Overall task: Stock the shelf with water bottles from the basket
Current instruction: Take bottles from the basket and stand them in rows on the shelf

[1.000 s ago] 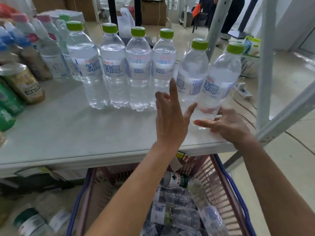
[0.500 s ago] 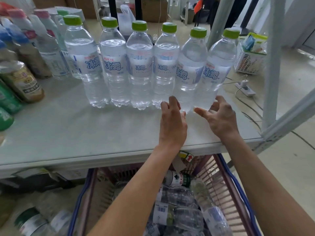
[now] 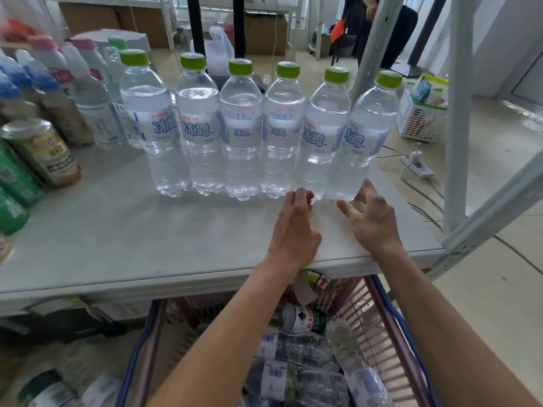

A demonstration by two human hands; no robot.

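Note:
Several clear water bottles with green caps stand in a row on the grey shelf. My left hand rests on the shelf with its fingers loosely curled, knuckles touching the base of the fifth bottle. My right hand is spread open next to the base of the rightmost bottle, fingertips against its right side. Neither hand grips a bottle. Below the shelf edge, the purple basket holds several more water bottles lying on their sides.
Other drinks crowd the shelf's left side: a tan can, green cans, and pink- and blue-capped bottles. A white shelf upright rises at the right. On the floor beyond are a white basket and a power strip.
The two rightmost bottles were pushed back into line with the row. Both hands have slid down to the bottle bases and loosened, the left fingers curling in.

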